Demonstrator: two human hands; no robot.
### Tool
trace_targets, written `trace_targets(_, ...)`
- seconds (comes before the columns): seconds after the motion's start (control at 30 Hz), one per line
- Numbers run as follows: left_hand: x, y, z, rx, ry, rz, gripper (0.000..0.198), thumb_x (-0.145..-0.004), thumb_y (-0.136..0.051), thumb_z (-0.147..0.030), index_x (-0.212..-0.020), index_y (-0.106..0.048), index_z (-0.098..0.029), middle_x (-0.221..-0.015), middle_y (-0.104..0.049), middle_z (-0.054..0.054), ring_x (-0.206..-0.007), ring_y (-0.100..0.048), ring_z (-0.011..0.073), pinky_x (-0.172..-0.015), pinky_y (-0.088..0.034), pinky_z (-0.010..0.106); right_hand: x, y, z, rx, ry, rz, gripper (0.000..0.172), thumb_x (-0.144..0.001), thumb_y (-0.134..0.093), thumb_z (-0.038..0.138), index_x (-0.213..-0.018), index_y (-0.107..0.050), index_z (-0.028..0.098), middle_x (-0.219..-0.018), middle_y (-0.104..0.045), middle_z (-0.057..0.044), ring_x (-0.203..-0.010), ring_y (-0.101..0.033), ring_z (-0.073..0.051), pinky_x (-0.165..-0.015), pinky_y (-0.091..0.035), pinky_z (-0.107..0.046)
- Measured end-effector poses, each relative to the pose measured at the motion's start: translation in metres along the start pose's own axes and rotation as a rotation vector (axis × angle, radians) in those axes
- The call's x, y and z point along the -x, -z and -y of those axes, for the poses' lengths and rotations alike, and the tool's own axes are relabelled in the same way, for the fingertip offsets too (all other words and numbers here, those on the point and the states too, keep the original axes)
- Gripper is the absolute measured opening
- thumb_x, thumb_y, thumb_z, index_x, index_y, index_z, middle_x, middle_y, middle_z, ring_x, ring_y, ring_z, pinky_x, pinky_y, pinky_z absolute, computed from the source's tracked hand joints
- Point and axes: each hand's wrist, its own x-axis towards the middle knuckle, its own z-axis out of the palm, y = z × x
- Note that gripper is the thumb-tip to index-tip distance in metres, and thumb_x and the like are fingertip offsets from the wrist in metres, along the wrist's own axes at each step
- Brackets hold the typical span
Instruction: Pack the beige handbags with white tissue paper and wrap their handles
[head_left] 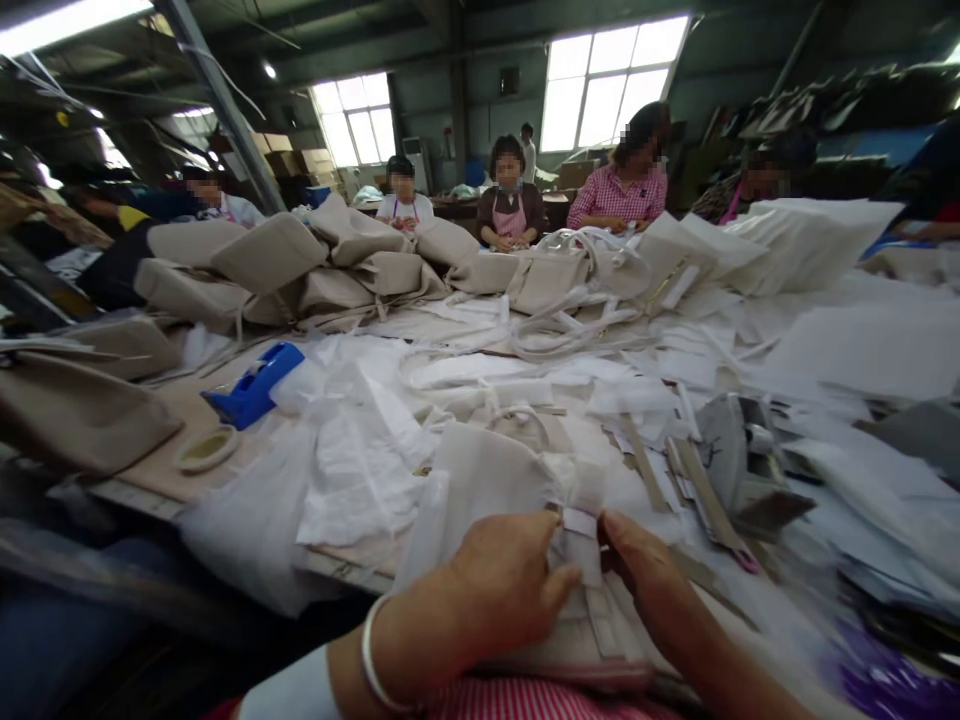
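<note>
White papery strip (581, 522) sits between the two hands, just below and right of the frame's centre, over a pale bag (480, 465) lying in the lower middle of the frame. Left hand (495, 580) has its fingers curled, index tip right at the strip's left edge; whether it's really pinching, can't tell. Right hand (649, 575) has its thumb up at the other edge with the rest of the fingers mostly hidden, so can't tell if it's gripping either.

Handling-wise, my guess: the strip is next to weightless, bendy and easy to crease, so I'd take it by both side edges, light fingertips, no yanking. The bag looks soft and light, probably best steadied with a flat palm on its body. White sheets (364, 450) left of it look thin and kinda slippery. Also around: a blue tape dispenser (259, 388) at centre left, a grey metal gadget (739, 455) on the right, and a heap of beige bags (270, 255) upper left
</note>
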Motion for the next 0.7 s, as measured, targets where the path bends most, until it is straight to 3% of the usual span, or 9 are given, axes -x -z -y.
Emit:
trace_targets(0.13,0.029,0.040,0.049,-0.213,0.153,-0.424,0.037,-0.090,-0.048,-0.038,-0.114,-0.063,-0.015,-0.098,-0.067,0.012,-0.090,-0.062,0.0244,-0.085,-0.046,0.038,0.001,-0.001,0.012,0.285,0.048,0.036,0.043,-0.077,-0.059,0.059,-0.076,-0.064,0.017,-0.079,-0.063,-0.004,-0.077,-0.055,-0.022,-0.070,-0.043,-0.031)
trace_targets(0.17,0.037,0.045,0.064,-0.251,0.230,-0.456,0.037,-0.089,-0.049,-0.040,-0.111,-0.064,-0.015,-0.099,-0.066,0.012,-0.091,-0.062,0.0253,-0.086,-0.046,0.039,0.001,-0.002,0.015,0.327,0.062,0.044,0.043,-0.078,-0.058,0.059,-0.076,-0.065,0.017,-0.080,-0.063,-0.005,-0.080,-0.056,-0.023,-0.072,-0.043,-0.032)
trace_targets(0.23,0.050,0.045,0.088,-0.209,0.356,-0.362,0.036,-0.088,-0.051,-0.044,-0.104,-0.066,-0.016,-0.092,-0.065,0.010,-0.083,-0.062,0.0241,-0.080,-0.047,0.038,0.001,-0.005,0.021,0.390,0.085,0.047,0.043,-0.079,-0.055,0.059,-0.073,-0.065,0.018,-0.079,-0.063,-0.005,-0.081,-0.056,-0.023,-0.073,-0.043,-0.033)
trace_targets(0.3,0.055,0.036,0.101,-0.156,0.353,-0.327,0.033,-0.087,-0.052,-0.044,-0.099,-0.067,-0.017,-0.091,-0.064,0.009,-0.083,-0.060,0.0238,-0.079,-0.047,0.037,0.001,-0.008,0.025,0.399,0.078,0.045,0.043,-0.078,-0.056,0.059,-0.070,-0.063,0.018,-0.076,-0.062,-0.004,-0.078,-0.056,-0.023,-0.071,-0.043,-0.033)
trace_targets(0.4,0.046,0.018,0.099,-0.072,0.242,-0.362,0.026,-0.086,-0.054,-0.038,-0.094,-0.068,-0.018,-0.089,-0.063,0.009,-0.084,-0.059,0.0230,-0.080,-0.046,0.035,0.000,-0.011,0.030,0.276,-0.002,0.039,0.041,-0.076,-0.059,0.058,-0.074,-0.066,0.018,-0.077,-0.065,-0.004,-0.076,-0.059,-0.023,-0.068,-0.045,-0.032)
trace_targets(0.5,0.027,0.011,0.092,0.010,0.127,-0.296,0.021,-0.086,-0.055,-0.032,-0.085,-0.071,-0.018,-0.087,-0.064,0.009,-0.082,-0.059,0.0214,-0.077,-0.045,0.032,-0.003,-0.008,0.031,0.210,-0.063,-0.009,0.041,-0.077,-0.060,0.058,-0.077,-0.069,0.018,-0.078,-0.069,-0.005,-0.078,-0.062,-0.026,-0.069,-0.048,-0.034)
trace_targets(0.6,0.009,0.029,0.104,0.092,0.100,-0.226,0.024,-0.083,-0.058,-0.033,-0.068,-0.070,-0.019,-0.075,-0.066,0.007,-0.073,-0.059,0.0203,-0.073,-0.043,0.031,-0.007,-0.001,0.027,0.293,-0.082,-0.094,0.045,-0.074,-0.061,0.061,-0.083,-0.074,0.019,-0.084,-0.073,-0.008,-0.088,-0.065,-0.031,-0.076,-0.051,-0.038)
trace_targets(0.67,-0.004,0.055,0.125,0.248,0.178,-0.308,0.029,-0.077,-0.066,-0.037,-0.055,-0.063,-0.019,-0.059,-0.061,0.003,-0.065,-0.056,0.0189,-0.069,-0.041,0.030,-0.008,0.002,0.024,0.339,-0.074,-0.130,0.047,-0.070,-0.064,0.061,-0.089,-0.077,0.021,-0.094,-0.074,-0.010,-0.098,-0.065,-0.034,-0.084,-0.051,-0.041)
trace_targets(0.7,-0.013,0.070,0.139,0.366,0.255,-0.406,0.030,-0.073,-0.072,-0.037,-0.051,-0.060,-0.019,-0.054,-0.058,0.001,-0.063,-0.055,0.0182,-0.068,-0.041,0.029,-0.009,0.003,0.022,0.362,-0.062,-0.138,0.047,-0.068,-0.064,0.061,-0.091,-0.077,0.021,-0.099,-0.074,-0.010,-0.102,-0.064,-0.035,-0.087,-0.051,-0.042)
